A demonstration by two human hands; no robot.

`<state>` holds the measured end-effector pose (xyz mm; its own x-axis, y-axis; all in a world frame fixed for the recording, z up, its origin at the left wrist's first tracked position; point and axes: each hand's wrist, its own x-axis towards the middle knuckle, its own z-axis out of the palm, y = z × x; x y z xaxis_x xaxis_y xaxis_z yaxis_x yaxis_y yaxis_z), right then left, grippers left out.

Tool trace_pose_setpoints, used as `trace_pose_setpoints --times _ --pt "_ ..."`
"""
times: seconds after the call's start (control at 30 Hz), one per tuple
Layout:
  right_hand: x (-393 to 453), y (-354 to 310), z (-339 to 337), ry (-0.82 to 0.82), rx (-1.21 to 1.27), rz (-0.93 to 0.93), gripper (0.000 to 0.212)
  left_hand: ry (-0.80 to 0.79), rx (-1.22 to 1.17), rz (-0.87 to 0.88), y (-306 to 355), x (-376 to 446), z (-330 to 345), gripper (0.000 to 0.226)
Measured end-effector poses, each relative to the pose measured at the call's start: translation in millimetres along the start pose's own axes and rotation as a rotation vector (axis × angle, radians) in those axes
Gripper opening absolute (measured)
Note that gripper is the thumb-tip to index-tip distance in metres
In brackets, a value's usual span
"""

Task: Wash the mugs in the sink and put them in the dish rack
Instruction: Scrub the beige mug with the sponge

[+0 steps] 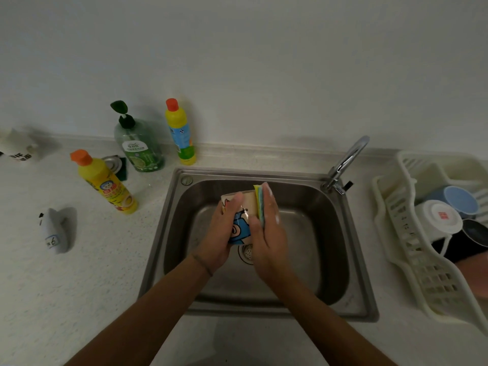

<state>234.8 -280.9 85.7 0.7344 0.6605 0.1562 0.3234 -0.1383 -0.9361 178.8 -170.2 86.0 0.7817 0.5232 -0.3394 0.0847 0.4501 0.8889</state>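
Over the steel sink [340, 249] I hold a cream mug with a blue cartoon print [241, 224]. My left hand [223, 233] grips its left side, thumb lying across the top. My right hand [268, 233] holds a yellow, blue and green sponge [260, 200] flat against the mug's right side, with soap foam on the fingers. In the white dish rack [412, 249] at the right lie a blue mug [460, 200], a white mug [441, 219] and a black mug [475, 232], bottoms facing me.
The tap [346, 162] stands at the sink's back right corner. Left of the sink are two yellow bottles [105, 182] [181, 133], a green pump bottle [138, 146] and a steel scourer [113, 162]. A grey tagged object [54, 233] lies on the counter farther left.
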Motion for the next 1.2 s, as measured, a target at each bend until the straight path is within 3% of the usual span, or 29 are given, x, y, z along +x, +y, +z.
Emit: trace_pose_setpoints --times 0.23,0.43,0.7,0.87,0.93,1.0,1.07,1.2 --pt "-30 10 9 -0.076 -0.244 -0.168 0.064 0.048 -0.041 0.000 4 -3 10 0.064" --pt "-2 -7 -6 -0.048 0.060 0.019 0.056 0.084 -0.054 -0.045 -1 -5 14 0.063" --pt "26 -15 -14 -0.081 -0.035 0.159 0.047 0.070 -0.028 -0.027 0 -10 22 0.067" --pt "-4 -8 5 -0.102 -0.207 -0.023 0.057 0.151 -0.030 0.002 0 -9 15 0.070" --pt "1 -2 4 -0.084 -0.109 0.028 0.054 0.181 -0.009 0.004 -4 -9 15 0.070" --pt "16 -1 -1 -0.031 0.039 0.203 0.050 0.199 0.004 0.012 -7 -10 20 0.069" --pt "25 -2 -1 0.011 0.098 0.287 0.057 0.210 -0.002 0.005 -6 -10 25 0.070" --pt "1 -9 15 -0.009 -0.087 0.024 0.050 0.207 0.007 0.049 -3 -5 19 0.066"
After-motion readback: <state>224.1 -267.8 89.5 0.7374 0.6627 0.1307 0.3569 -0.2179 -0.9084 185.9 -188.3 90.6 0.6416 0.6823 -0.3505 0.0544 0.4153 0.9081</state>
